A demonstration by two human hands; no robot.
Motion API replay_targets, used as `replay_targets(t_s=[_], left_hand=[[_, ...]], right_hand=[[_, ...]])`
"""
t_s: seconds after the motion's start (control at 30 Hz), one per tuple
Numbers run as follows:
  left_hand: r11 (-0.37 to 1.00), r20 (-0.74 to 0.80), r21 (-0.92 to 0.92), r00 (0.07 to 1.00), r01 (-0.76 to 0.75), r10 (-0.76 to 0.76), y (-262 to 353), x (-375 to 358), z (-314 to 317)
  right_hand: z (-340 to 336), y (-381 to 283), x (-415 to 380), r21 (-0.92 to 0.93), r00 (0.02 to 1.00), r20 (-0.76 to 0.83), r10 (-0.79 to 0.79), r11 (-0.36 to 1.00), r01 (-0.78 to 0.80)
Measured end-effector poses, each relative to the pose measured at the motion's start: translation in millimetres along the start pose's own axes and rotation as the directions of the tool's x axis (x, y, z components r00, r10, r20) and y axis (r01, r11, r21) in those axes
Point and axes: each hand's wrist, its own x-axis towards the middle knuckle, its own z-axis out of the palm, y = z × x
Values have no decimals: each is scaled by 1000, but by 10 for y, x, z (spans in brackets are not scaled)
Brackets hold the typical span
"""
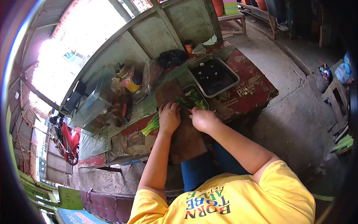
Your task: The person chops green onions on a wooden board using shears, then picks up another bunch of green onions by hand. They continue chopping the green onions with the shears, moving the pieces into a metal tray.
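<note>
Across the wooden board (188,143), you appear to be cutting greens (150,125).
Your left hand (170,116) curls closed over them; your right hand (203,120) is closed, its hold unclear; continuing calls for steadiness.

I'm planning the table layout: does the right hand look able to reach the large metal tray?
Probably yes: the right hand is close to the large metal tray, and the way past the smaller container looks free. The hand looks closed, so it may need to open first.
</note>
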Motion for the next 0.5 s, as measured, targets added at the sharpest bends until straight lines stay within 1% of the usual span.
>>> replay_targets(t_s=[0.17,0.2,0.23,0.27,0.3,0.37,0.47,0.5], left_hand=[[1000,-34,2,999,-24,24,15,2,13],[1000,-23,-16,1000,5,-6,22,4,6],[999,-10,-32,999,34,-34,26,4,2],[999,-15,-30,1000,27,-28,26,2,1],[1000,-22,-18,1000,19,-20,37,3,-10],[1000,-27,-7,999,18,-18,42,11,-1],[1000,-27,7,1000,3,-2,73,17,-38],[1000,-21,20,1000,2,-2,74,17,-41]], right_hand=[[-105,81,-486,-28,1000,1,-5,1000,5],[-161,69,-503,-30,1000,-8,-6,1000,6],[-225,51,-509,-49,999,42,10,999,-8],[-281,30,-507,-68,995,93,28,997,-22],[-323,-5,-498,-67,996,86,27,998,-21],[-360,-95,-459,-54,1000,-8,-7,999,6],[-220,-152,-253,-69,1000,-19,8,998,-9],[-140,-164,-185,-66,994,-109,-23,998,16]])
